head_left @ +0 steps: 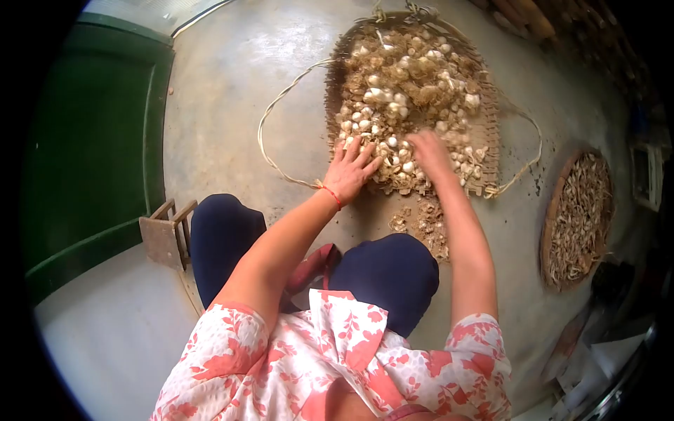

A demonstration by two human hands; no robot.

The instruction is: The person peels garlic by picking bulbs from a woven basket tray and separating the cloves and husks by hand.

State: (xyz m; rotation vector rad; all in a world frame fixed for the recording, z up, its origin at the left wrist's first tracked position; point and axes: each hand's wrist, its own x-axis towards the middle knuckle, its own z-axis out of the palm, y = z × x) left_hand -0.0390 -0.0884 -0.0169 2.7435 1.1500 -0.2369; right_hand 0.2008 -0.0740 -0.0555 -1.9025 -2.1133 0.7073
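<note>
A woven basket tray point(491, 133) on the floor is heaped with garlic bulbs point(365, 125), papery skins and dry roots. My left hand point(349, 172), with a red string at the wrist, rests on the bulbs at the tray's near left edge, fingers spread. To its right, my right hand point(431, 153) reaches into the garlic near the middle of the tray. Its fingers are bent and a little blurred, so whether they grip a bulb does not show.
Rope handles point(261, 133) loop out from the tray's sides. Loose garlic skins point(430, 228) lie on the floor before my knees. A round basket point(579, 221) of dry pieces stands at right. A small wooden stool point(165, 235) sits by the green door point(91, 133) at left.
</note>
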